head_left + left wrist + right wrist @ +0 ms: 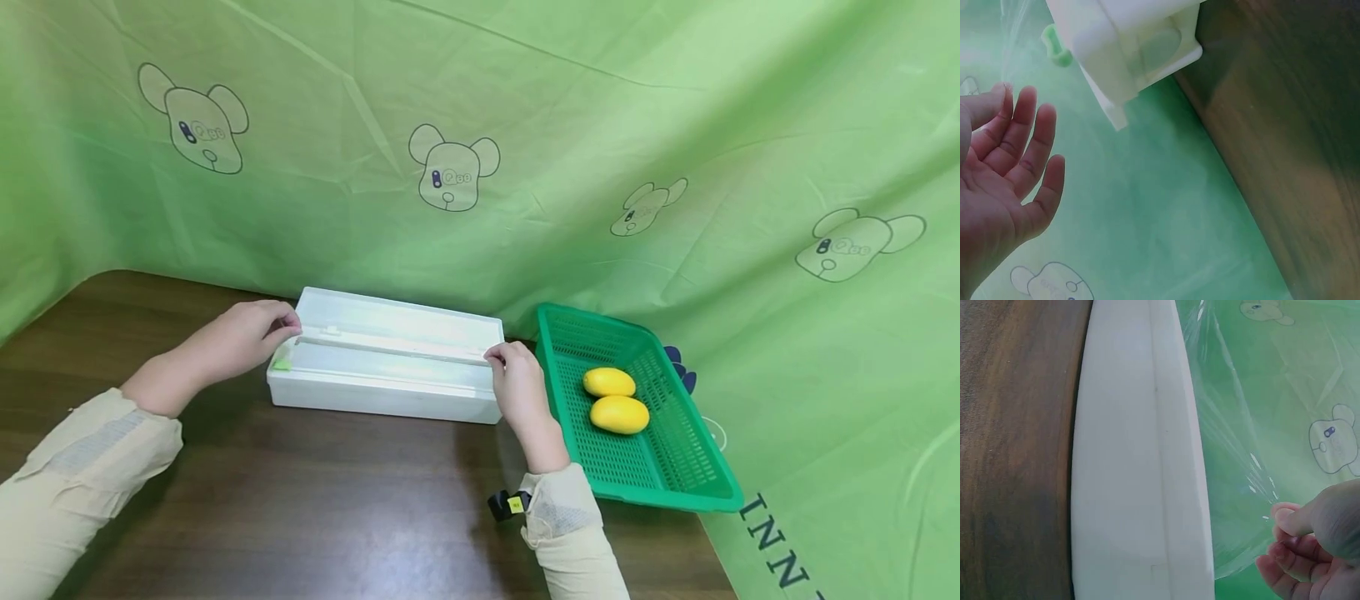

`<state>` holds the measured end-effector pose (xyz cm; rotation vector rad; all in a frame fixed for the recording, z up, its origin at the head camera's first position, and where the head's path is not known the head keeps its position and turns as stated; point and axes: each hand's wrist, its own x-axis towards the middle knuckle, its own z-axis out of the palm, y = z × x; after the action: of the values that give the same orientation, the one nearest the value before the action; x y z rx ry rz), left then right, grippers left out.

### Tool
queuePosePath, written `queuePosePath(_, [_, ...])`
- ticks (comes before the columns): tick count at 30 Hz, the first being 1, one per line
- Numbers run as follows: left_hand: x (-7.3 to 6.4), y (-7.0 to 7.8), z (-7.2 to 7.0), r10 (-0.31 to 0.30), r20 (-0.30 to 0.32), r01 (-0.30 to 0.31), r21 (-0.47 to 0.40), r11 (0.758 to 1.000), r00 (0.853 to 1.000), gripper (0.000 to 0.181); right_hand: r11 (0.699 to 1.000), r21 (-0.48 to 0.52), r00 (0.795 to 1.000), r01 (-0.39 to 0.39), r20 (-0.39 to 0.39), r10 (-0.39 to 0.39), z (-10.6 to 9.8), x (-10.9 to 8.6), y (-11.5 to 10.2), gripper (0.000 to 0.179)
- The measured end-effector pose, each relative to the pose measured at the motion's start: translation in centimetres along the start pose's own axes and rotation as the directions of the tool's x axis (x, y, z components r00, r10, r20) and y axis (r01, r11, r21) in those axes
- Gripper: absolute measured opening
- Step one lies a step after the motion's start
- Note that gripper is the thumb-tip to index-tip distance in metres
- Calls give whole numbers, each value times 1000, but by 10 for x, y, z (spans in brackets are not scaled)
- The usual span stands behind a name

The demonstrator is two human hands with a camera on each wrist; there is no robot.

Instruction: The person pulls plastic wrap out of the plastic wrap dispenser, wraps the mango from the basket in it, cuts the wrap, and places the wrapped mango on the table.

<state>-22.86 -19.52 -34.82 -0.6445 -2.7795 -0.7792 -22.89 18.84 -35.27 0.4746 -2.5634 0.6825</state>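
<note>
A long white cling film dispenser [382, 400] lies on the table, a slot running along its top. Clear cling film [1235, 456] stretches up from it, creased toward the right fingertips. My left hand [247, 337] pinches one corner of the film between thumb and index finger at the box's left end; its other fingers are spread loosely in the left wrist view. The right hand [520, 390] pinches the opposite corner near the right end. A light green slider [1057, 47] sticks out at the dispenser's left end.
To the right stands a green plastic basket [675, 500] with two yellow mangoes [619, 414] in it. Behind the brown wooden table [360, 517] hangs a green printed curtain [540, 108]. A black strap [501, 505] is on the right wrist.
</note>
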Motion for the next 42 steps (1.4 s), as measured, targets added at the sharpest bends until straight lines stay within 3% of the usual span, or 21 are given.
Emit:
queuePosePath(5, [0, 2, -8, -52, 8, 52, 37, 998, 999, 11, 1000, 1, 1000, -6, -4, 6, -7, 2, -4, 5])
queuePosePath(16, [4, 11, -20, -54, -24, 54, 0, 999, 998, 13, 1000, -5, 998, 19, -55, -19, -21, 4, -9, 5])
queuePosePath(23, [0, 14, -28, -61, -51, 62, 15, 998, 997, 14, 997, 2, 993, 76, -88, -76, -27, 6, -12, 5])
queuePosePath(42, [-12, 31, -43, -79, -147, 76, -23, 997, 986, 13, 992, -20, 977, 127, -170, -129, -46, 5, -22, 7])
